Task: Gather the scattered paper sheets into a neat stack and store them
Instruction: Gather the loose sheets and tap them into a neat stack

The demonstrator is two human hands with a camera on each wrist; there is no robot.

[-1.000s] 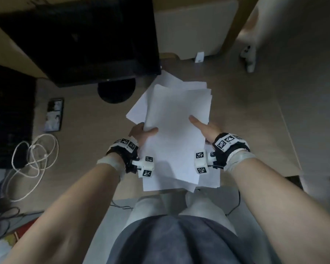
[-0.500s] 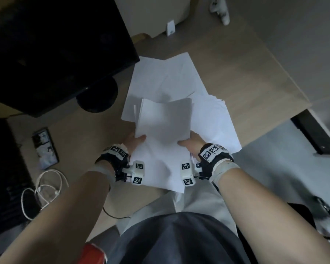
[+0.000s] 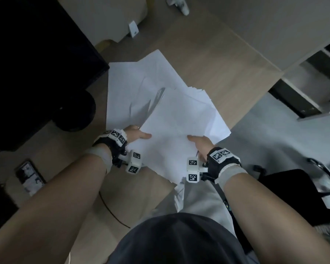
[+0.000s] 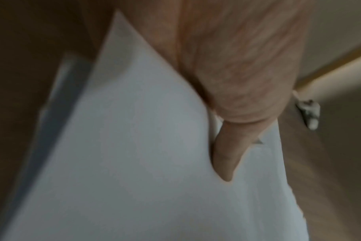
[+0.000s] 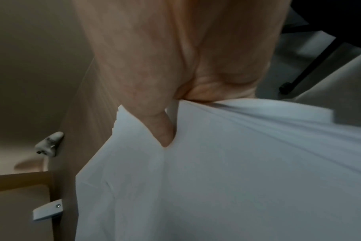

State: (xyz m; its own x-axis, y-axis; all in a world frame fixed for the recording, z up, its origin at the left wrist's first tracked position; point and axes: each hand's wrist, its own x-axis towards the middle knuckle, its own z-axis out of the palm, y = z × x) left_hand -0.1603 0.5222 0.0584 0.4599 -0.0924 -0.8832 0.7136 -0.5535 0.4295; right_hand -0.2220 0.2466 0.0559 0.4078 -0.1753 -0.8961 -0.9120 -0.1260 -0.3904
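1. The stack of paper (image 3: 176,128) was held up over the desk's (image 3: 213,60) front edge, its far corners still fanned out, so not neat yet.
2. Left hand (image 3: 135,134) pinched the stack's left edge, thumb on top; right hand (image 3: 200,142) did the same on the right edge.
3. A few loose sheets (image 3: 133,82) lay flat on the desk beside the monitor (image 3: 36,54), partly under the stack.
4. Honestly, I'd loosen both grips a bit and tap the bottom edge on the desk to square it, then scoop up the loose ones.
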